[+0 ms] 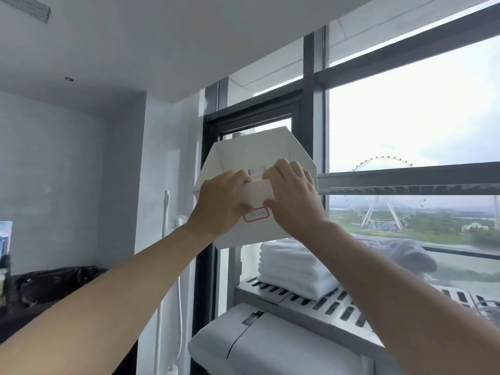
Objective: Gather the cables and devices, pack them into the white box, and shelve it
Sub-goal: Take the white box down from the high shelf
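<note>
Both arms are up, and the white box (254,155) is high in front of the window, level with the left end of the rack's upper shelf (405,182). The left hand (220,204) and right hand (296,198) sit side by side on its near face, fingers curled over the front flap and thumbs pinching beneath. I'd say that grip keeps the flap closed while the box goes in. Whether its base rests on the shelf, I can't tell. The box is plain white card with angled side panels, a slot near the top and a small red-bordered label (256,214), its handwriting too small to read. Folded white towels (292,269) lie on the slotted shelf just below.
</note>
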The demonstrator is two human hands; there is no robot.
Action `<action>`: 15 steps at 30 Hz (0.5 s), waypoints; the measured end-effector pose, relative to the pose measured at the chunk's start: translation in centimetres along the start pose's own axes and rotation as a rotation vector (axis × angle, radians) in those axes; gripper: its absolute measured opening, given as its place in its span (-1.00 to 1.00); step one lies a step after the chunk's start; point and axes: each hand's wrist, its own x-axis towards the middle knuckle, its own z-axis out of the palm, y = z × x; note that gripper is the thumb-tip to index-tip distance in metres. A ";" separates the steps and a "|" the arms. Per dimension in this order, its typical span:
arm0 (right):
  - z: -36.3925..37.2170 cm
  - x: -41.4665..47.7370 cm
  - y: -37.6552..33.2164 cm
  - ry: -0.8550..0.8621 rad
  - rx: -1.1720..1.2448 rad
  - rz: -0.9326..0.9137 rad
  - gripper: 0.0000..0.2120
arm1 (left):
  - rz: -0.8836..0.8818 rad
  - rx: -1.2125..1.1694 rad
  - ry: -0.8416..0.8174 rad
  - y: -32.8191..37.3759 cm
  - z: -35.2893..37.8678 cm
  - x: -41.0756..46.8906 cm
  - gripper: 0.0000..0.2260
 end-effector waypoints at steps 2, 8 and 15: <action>-1.3 -1.4 -1.1 -0.012 0.019 0.018 -0.60 | 0.009 -0.004 -0.013 1.0 -0.9 -1.3 -0.67; -4.3 -6.1 -2.4 -0.057 0.051 0.062 -0.62 | 0.063 0.006 -0.080 3.8 -2.2 -4.6 -0.68; -7.9 -13.0 0.0 -0.131 0.055 0.136 -0.62 | 0.080 -0.017 -0.167 10.2 0.0 -8.0 -0.66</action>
